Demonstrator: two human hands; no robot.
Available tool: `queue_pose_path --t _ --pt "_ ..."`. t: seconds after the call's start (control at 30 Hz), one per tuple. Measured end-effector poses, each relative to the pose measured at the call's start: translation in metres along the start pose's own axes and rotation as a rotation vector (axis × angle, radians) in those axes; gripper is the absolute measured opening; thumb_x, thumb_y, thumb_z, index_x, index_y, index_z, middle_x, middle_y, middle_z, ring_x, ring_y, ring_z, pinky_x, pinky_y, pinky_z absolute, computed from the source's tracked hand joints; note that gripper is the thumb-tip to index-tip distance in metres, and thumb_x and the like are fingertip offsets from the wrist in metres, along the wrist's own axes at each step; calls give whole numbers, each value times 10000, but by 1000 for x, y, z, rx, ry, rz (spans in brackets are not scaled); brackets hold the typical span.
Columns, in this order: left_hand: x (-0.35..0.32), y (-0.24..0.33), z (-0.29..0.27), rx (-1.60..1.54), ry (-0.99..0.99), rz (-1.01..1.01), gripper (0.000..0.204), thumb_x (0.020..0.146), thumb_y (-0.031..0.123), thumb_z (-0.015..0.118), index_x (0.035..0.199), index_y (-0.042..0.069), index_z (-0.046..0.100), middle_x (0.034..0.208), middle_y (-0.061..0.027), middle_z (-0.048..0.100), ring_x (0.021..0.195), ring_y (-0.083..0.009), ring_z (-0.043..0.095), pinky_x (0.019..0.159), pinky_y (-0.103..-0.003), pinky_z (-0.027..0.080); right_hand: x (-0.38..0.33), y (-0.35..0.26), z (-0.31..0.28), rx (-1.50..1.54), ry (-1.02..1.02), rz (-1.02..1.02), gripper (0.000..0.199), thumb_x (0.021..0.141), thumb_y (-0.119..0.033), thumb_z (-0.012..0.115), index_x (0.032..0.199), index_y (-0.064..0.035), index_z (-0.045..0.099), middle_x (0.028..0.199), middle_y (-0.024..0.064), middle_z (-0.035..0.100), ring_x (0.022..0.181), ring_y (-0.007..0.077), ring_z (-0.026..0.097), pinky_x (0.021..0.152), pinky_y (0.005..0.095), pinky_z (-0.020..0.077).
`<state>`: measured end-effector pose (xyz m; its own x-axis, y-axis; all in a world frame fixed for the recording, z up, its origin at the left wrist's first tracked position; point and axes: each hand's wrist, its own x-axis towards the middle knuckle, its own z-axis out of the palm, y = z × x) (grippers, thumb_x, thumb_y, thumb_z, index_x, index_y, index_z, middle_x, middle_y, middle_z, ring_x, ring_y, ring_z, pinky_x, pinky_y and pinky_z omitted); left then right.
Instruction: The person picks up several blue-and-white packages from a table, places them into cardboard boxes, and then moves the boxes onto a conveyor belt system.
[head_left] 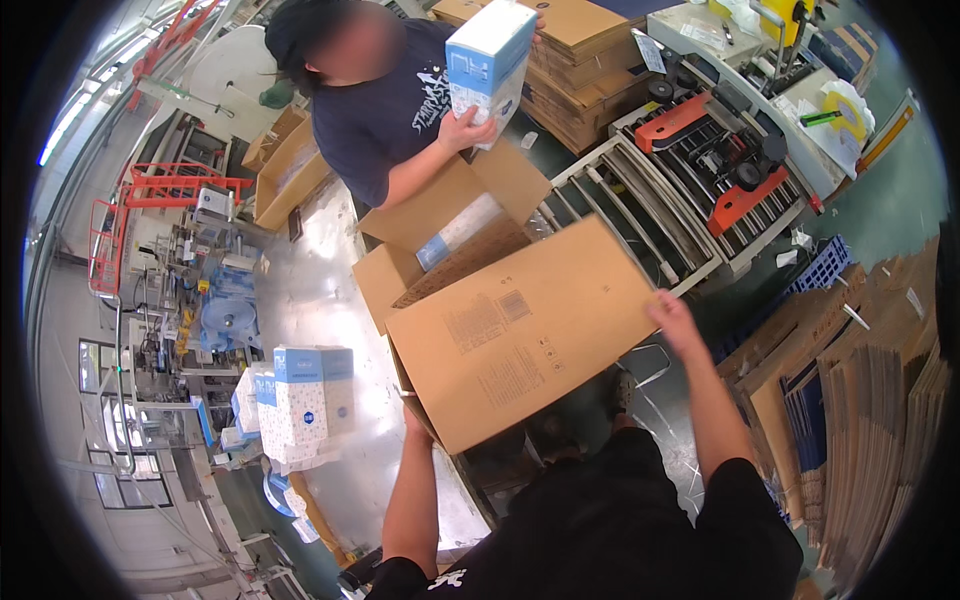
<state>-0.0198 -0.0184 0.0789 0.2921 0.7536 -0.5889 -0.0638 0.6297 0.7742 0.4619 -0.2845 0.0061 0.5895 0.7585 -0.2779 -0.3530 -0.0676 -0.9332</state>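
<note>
A large brown cardboard box (525, 335) with printed marks and a barcode on its broad face is tilted in front of me between my hands. My left hand (416, 424) is at its lower left edge, with the fingers mostly hidden behind the cardboard. At the upper right edge, my right hand (677, 322) is closed on the board. Just beyond stands an open cardboard carton (395, 285) with a white-and-blue package (460, 228) inside. Above that carton, a co-worker (380, 100) holds a blue-and-white package (490, 60).
Several blue-and-white packages (315, 400) stand on the metal table (320, 260) at left. A roller conveyor (640, 215) carries an orange-and-black taping machine (725, 160) at far right. Flattened cartons (860, 430) are stacked on the right, near a blue plastic basket (820, 268).
</note>
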Motion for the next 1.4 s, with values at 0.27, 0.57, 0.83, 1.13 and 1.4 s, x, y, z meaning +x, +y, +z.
queue_pose_path --t 0.27,0.57,0.83,1.13,1.4 --pt "-74 -6 143 140 -214 51 849 1021 602 392 1636 125 54 1702 -112 107 1545 -318 195 1151 -657 251 -98 -176 154 -1211 -592 -28 655 901 -416 645 1391 -24 454 1007 227 717 935 457 680 833 559 529" --pt "30 -47 60 500 9 67 318 967 84 599 1273 -4 609 1135 -124 716 1042 -246 689 898 -381 554 -49 -140 134 -1495 409 -597 588 719 -101 747 1277 -106 561 1204 153 626 1198 352 556 981 491 456" --pt "52 -110 112 1482 183 524 986 819 436 773 1549 -5 278 1634 -252 217 1448 -390 367 1154 -464 355 26 -76 62 -1423 32 -11 417 901 -229 652 1290 -86 596 1010 253 707 968 448 674 851 545 542" --pt "-12 -113 -35 830 181 11 518 956 479 549 1121 14 706 1044 -226 714 999 -323 705 884 -431 528 16 -68 137 -1248 -393 29 491 852 -199 691 1316 -65 608 1153 208 712 1112 372 669 949 427 523" --pt "-296 -146 -307 802 1462 434 388 952 116 623 1320 -3 602 1298 -190 633 1191 -317 592 993 -413 479 -31 -29 246 -1337 -334 58 512 896 -186 586 1393 -87 509 1145 274 683 1083 467 641 934 523 506"
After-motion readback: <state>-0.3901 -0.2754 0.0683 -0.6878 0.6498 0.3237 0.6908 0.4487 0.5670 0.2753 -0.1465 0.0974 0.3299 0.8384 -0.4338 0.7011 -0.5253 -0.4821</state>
